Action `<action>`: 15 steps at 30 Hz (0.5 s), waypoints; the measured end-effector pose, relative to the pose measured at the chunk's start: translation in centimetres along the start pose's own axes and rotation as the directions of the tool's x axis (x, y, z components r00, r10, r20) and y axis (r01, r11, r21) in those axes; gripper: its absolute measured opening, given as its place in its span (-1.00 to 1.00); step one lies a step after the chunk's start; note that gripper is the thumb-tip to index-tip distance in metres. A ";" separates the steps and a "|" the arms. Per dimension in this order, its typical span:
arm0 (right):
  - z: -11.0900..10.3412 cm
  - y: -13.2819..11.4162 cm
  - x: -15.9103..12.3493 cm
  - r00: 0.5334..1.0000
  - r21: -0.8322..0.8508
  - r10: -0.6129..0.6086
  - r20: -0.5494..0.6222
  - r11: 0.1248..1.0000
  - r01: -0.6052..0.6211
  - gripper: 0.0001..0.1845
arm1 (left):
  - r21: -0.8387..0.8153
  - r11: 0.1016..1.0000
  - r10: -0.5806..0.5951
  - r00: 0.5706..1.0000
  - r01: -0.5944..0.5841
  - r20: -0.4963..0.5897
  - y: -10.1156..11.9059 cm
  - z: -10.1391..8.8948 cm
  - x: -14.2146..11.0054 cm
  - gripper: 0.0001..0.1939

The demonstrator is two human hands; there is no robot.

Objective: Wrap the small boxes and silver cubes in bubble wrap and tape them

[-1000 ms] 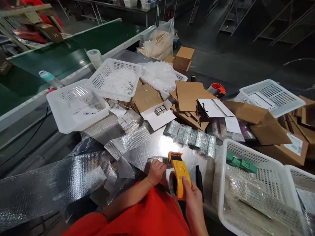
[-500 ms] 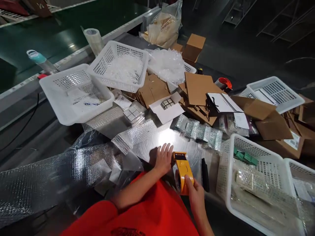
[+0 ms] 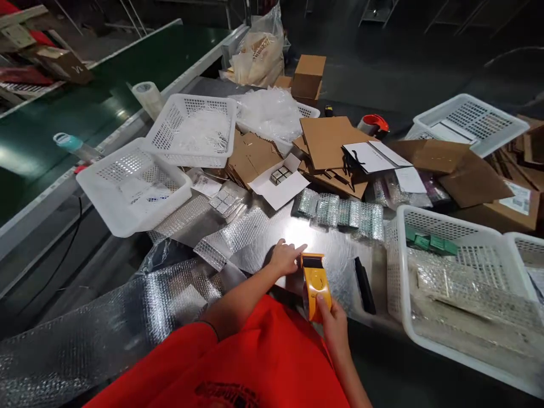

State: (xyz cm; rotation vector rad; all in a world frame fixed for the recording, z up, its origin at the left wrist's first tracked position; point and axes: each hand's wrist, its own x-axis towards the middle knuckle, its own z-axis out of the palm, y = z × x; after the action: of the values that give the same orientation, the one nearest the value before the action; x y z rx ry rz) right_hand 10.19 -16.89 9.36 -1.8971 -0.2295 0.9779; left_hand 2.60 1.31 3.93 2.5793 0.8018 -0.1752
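My right hand (image 3: 334, 323) is closed round the handle of a yellow tape dispenser (image 3: 315, 283), whose head rests on the steel table's (image 3: 293, 235) surface. My left hand (image 3: 285, 258) lies just left of the dispenser head, fingers stretched out and pressing on a small bubble-wrapped packet that it mostly hides. A long sheet of silver bubble wrap (image 3: 127, 306) runs off to the left. A row of wrapped packets (image 3: 340, 211) lies just beyond my hands. A black marker-like tool (image 3: 365, 277) lies right of the dispenser.
White perforated baskets stand at left (image 3: 131, 190), back left (image 3: 191, 130), right front (image 3: 459, 283) and back right (image 3: 467, 122). Flat cardboard pieces (image 3: 327, 141) and boxes (image 3: 471, 175) crowd the back. A green conveyor belt (image 3: 85, 107) runs along the left, with a tape roll (image 3: 147, 96) on its rail.
My left hand went from curled on the packet to flat with fingers stretched forward. The tape dispenser came down from a raised tilt onto the table. The view shifted a little.
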 end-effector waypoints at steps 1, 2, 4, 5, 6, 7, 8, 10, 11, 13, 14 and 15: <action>0.1 0.1 0.2 1.000 0.003 -0.009 -0.007 1.000 0.009 -0.39 | -0.001 1.000 0.011 1.000 -0.011 0.011 -0.2 0.0 0.2 -0.31; 0.3 0.1 0.5 1.000 0.006 -0.012 -0.010 1.000 0.012 -0.39 | -0.008 1.000 0.017 1.000 -0.017 0.022 -0.4 -0.1 0.4 -0.33; 0.3 0.4 0.8 1.000 0.018 -0.001 -0.006 1.000 0.001 -0.38 | -0.025 0.999 0.031 0.998 -0.030 0.047 -0.7 -0.3 0.8 -0.39; 0.3 0.6 0.7 1.000 0.028 0.007 -0.004 1.000 -0.007 -0.37 | -0.028 0.999 0.039 0.998 -0.037 0.052 -0.8 -0.3 0.9 -0.43; 0.1 1.0 0.4 1.000 0.039 0.014 -0.001 0.999 -0.014 -0.36 | -0.028 0.999 0.043 0.998 -0.041 0.054 -0.8 -0.4 1.0 -0.46; -0.1 1.5 -0.1 1.000 0.051 0.022 0.004 0.998 -0.023 -0.34 | -0.026 0.999 0.041 0.998 -0.039 0.056 -0.8 -0.5 1.0 -0.48; -0.3 2.1 -0.6 0.999 0.061 0.035 0.016 0.997 -0.036 -0.33 | -0.024 0.999 0.038 0.997 -0.037 0.061 -0.8 -0.5 1.1 -0.51; -0.8 3.5 -1.7 0.997 0.071 0.066 0.043 0.995 -0.069 -0.32 | -0.022 0.999 0.028 0.996 -0.026 0.090 -0.8 -0.7 1.2 -0.53; -1.0 4.1 -2.1 0.996 0.066 0.079 0.052 0.994 -0.082 -0.32 | -0.019 1.000 0.022 0.994 -0.020 0.106 -0.8 -0.8 1.3 -0.52; -1.0 5.0 -2.4 0.995 0.042 0.084 0.049 0.995 -0.086 -0.34 | -0.006 1.000 0.018 0.992 -0.017 0.127 -0.9 -1.1 1.5 -0.45; -0.8 5.2 -2.3 0.996 0.030 0.077 0.042 0.996 -0.078 -0.35 | 0.001 1.000 0.023 0.991 -0.024 0.132 -1.0 -1.3 1.6 -0.37; -0.6 5.2 -2.1 0.997 0.023 0.066 0.039 0.997 -0.067 -0.36 | 0.010 0.999 0.039 0.989 -0.041 0.140 -1.1 -1.6 1.7 -0.28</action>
State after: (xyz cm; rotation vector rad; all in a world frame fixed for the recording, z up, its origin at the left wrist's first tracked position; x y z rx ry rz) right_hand 7.98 -21.16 6.33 -1.8752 -0.1765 1.0579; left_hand 3.35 3.69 4.51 2.5602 0.6990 -0.3459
